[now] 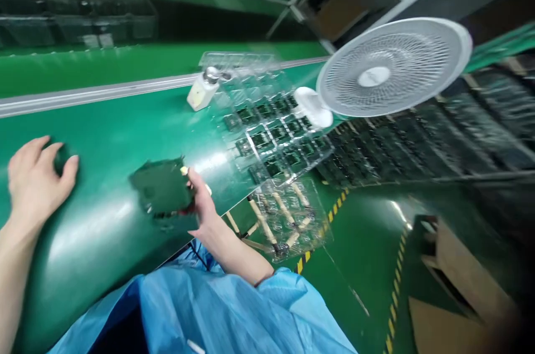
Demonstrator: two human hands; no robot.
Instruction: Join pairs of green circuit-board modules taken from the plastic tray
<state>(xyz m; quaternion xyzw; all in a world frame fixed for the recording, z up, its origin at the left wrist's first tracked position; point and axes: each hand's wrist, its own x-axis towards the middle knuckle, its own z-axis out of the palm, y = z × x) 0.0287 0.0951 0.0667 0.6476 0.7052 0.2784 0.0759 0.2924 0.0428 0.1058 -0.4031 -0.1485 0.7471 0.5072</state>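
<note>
is grasping one green board (163, 187) in the right hand (203, 198), over one green table (100, 231); is spreading the left hand (39, 178), released, left of the board; is facing one white bottle (202, 91), one white fan (393, 67) and clear trays (256, 86) too blurred for counting.

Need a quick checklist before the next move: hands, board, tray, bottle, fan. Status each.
1. Right hand gripping the green board at its edge: ok.
2. Left hand apart from the board: ok.
3. Board sharp enough to inspect: not ok, it is blurred.
4. White bottle clear of both hands: ok.
5. Clear tray undamaged: cannot tell, glare and blur.
6. Fan switched off: cannot tell.
</note>
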